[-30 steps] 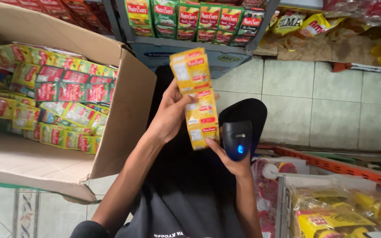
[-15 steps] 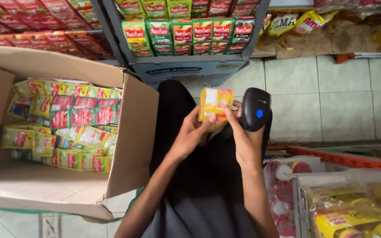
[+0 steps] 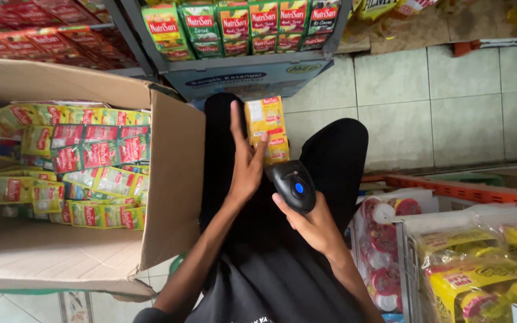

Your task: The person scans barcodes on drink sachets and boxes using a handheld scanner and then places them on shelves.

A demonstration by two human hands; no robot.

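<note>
Our left hand (image 3: 245, 161) pinches a strip of yellow sachets (image 3: 266, 128) between thumb and fingers, index raised, the strip's long axis running straight up away from us, just beyond the fingertips. Our right hand (image 3: 312, 224) is wrapped around a black scanner (image 3: 293, 186) directly below the strip's lower end, almost touching. A cardboard box (image 3: 172, 179) of sachets sits left of the left hand.
</note>
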